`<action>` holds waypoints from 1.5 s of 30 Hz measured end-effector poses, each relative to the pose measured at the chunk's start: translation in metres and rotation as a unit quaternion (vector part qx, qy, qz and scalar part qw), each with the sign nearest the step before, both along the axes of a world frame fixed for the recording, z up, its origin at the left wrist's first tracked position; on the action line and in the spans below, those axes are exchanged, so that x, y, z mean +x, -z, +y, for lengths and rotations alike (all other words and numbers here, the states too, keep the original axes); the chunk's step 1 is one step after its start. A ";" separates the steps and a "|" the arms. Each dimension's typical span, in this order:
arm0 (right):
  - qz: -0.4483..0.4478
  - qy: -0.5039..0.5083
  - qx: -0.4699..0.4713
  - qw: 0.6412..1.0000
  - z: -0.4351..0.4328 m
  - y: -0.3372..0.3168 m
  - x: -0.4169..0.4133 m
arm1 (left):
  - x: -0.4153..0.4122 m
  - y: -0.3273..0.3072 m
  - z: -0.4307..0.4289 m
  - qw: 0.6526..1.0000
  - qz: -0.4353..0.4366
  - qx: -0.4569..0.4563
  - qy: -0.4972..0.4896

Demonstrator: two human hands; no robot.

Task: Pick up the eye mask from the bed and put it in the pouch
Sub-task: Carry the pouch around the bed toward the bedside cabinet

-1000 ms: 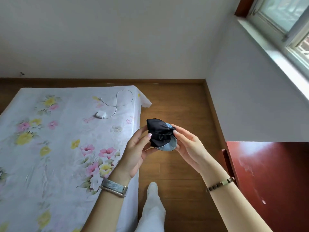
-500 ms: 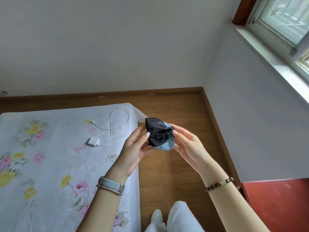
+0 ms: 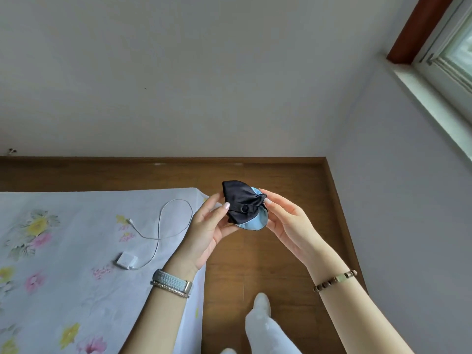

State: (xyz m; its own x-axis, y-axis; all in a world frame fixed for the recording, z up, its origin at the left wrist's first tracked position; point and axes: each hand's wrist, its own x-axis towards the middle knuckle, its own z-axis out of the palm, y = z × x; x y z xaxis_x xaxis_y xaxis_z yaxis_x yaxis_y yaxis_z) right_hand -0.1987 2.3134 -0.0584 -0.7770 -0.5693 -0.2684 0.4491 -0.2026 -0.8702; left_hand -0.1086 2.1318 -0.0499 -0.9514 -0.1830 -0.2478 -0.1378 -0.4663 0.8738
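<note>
A small bundle of black satin fabric [image 3: 241,200] with a light-blue layer [image 3: 254,223] showing at its lower right is held up over the floor, just past the bed's corner. A black strap with a round snap [image 3: 245,207] crosses it. I cannot tell which part is the eye mask and which the pouch. My left hand [image 3: 207,231] pinches the bundle's left side with the thumb on the strap. My right hand [image 3: 288,223] holds its right edge with the fingertips.
The bed [image 3: 63,290] with a floral sheet fills the lower left; a white charger [image 3: 125,260] and its cable [image 3: 163,226] lie on it. Wooden floor [image 3: 268,264] runs to the right, with my leg [image 3: 265,325] below. A window [image 3: 457,44] is at upper right.
The view has tilted upward, so the bed and floor sit lower in frame and the red furniture is gone. Both hands keep holding the bundle, now with the snap strap facing me.
</note>
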 end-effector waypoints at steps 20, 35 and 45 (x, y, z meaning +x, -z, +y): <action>-0.021 -0.104 0.017 0.994 -0.137 0.006 -0.281 | -0.246 0.023 -0.120 0.998 -0.024 -0.023 -0.062; -0.048 -0.201 0.012 0.978 -0.342 -0.006 -0.466 | -0.403 0.018 -0.299 0.979 0.004 0.068 -0.193; -0.052 -0.305 0.024 0.951 -0.496 0.007 -0.557 | -0.465 0.039 -0.407 0.938 0.017 0.097 -0.333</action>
State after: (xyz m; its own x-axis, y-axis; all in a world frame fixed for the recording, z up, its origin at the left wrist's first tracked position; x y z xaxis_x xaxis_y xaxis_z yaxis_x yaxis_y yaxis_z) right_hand -0.7561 1.8176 -0.0651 -0.2742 -0.8909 -0.3622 0.5536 0.1617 -0.8169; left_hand -0.5732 1.7246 -0.0887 -0.6501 -0.6937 -0.3101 0.2659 -0.5900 0.7624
